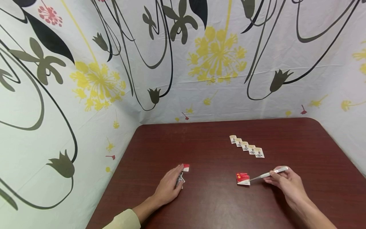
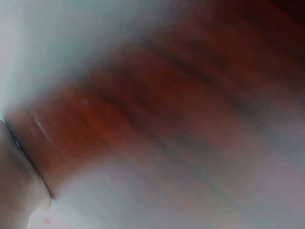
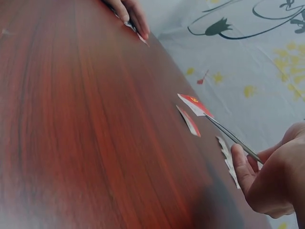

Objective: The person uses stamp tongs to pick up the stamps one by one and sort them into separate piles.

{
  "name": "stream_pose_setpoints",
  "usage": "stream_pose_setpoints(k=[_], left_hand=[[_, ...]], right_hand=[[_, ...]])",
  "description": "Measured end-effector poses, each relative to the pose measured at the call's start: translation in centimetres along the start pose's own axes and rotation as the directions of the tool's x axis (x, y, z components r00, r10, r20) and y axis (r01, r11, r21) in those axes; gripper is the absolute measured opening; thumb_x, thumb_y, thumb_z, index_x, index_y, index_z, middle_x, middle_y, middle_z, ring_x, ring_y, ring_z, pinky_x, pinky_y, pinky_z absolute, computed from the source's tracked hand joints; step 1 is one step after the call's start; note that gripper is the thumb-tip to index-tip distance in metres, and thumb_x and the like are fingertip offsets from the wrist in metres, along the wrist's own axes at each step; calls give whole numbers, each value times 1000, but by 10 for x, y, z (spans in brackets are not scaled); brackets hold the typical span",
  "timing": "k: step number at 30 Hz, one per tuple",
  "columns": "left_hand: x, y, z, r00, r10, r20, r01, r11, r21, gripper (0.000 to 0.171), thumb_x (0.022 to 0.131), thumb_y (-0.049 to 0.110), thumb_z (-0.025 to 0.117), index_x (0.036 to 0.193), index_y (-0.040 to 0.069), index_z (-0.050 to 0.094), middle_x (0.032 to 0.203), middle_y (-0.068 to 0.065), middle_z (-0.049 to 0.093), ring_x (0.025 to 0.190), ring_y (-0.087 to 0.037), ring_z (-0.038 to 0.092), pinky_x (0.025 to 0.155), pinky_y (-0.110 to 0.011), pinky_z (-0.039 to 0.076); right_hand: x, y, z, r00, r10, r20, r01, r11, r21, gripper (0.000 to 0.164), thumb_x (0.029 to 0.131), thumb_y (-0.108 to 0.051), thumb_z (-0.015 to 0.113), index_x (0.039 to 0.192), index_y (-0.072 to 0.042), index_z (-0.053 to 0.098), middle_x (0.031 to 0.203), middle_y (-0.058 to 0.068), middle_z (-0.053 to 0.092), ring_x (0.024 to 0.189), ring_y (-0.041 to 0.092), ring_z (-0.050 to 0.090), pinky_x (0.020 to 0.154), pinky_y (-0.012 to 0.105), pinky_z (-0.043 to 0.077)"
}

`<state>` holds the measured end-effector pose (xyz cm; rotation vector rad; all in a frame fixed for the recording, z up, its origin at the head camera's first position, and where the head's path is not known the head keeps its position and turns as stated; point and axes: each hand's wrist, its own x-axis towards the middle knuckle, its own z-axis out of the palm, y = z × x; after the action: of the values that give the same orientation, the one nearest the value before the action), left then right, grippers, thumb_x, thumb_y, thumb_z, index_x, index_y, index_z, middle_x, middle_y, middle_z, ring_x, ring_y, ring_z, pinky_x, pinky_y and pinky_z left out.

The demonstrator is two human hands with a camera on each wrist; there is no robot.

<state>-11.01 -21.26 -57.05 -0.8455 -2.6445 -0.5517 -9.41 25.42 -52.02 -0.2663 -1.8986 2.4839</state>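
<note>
In the head view, my right hand [image 1: 286,184] holds slim metal tweezers [image 1: 268,173] between thumb and fingers. Their tips meet the edge of a red-and-white stamp [image 1: 242,176] bearing a yellow emblem. From the right wrist view, that stamp [image 3: 194,103] is raised at the tweezer tips [image 3: 224,130], while a second red-and-white stamp [image 3: 189,121] is just below it. On the left, my left hand [image 1: 168,184] rests with extended fingers over several grey-and-white stamps [image 1: 180,179], partly hidden under it. A red-and-white stamp [image 1: 186,167] sticks out beyond its fingertips.
Farther back on the dark reddish-brown table [image 1: 200,143], several pale stamps [image 1: 245,146] lie in a slanting, overlapping row. A white cloth [image 1: 183,73] with flower prints hangs behind and beside the table. The left wrist view is mostly blurred.
</note>
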Motion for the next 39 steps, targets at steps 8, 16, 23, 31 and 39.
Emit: stream_pose_setpoints(k=[8, 16, 23, 31, 39], left_hand=[[-1, -1, 1, 1000, 10, -15, -9, 1000, 11, 65, 97, 13, 70, 155, -5, 48, 156, -19, 55, 143, -35, 53, 115, -54, 45], [-1, -1, 1, 1000, 0, 1, 0, 1000, 2, 64, 99, 15, 68, 157, -3, 47, 158, -17, 53, 145, -33, 52, 117, -53, 44], [-2, -1, 0, 1000, -6, 3, 7, 1000, -5, 63, 99, 15, 67, 158, -1, 47, 159, -15, 53, 146, -31, 51, 118, -52, 44], [0, -1, 1, 1000, 1, -2, -1, 1000, 3, 65, 97, 13, 70, 157, -2, 48, 157, -17, 54, 144, -33, 53, 116, -55, 45], [0, -1, -1, 1000, -2, 7, 2, 1000, -11, 65, 97, 12, 71, 156, -4, 48, 157, -18, 54, 145, -34, 52, 117, -55, 44]], right_hand=[[2, 1, -11, 999, 31, 17, -31, 999, 7, 11, 102, 12, 57, 101, 2, 52, 84, 2, 74, 74, 15, 77, 71, 30, 65], [6, 0, -13, 999, 39, 0, -39, 999, -32, 11, 103, 11, 57, 99, 3, 51, 82, 1, 74, 71, 13, 77, 69, 29, 65], [8, 2, -13, 999, 32, -8, -33, 998, -57, 11, 103, 11, 57, 99, 4, 50, 81, 1, 73, 70, 13, 76, 68, 29, 65], [10, 3, -13, 999, 32, -17, -33, 997, -72, 12, 102, 12, 58, 100, 4, 50, 81, -1, 72, 70, 12, 76, 67, 29, 65], [11, 3, -12, 1000, 22, -18, -24, 995, -97, 12, 102, 12, 58, 100, 6, 48, 80, -1, 72, 69, 13, 76, 67, 29, 65]])
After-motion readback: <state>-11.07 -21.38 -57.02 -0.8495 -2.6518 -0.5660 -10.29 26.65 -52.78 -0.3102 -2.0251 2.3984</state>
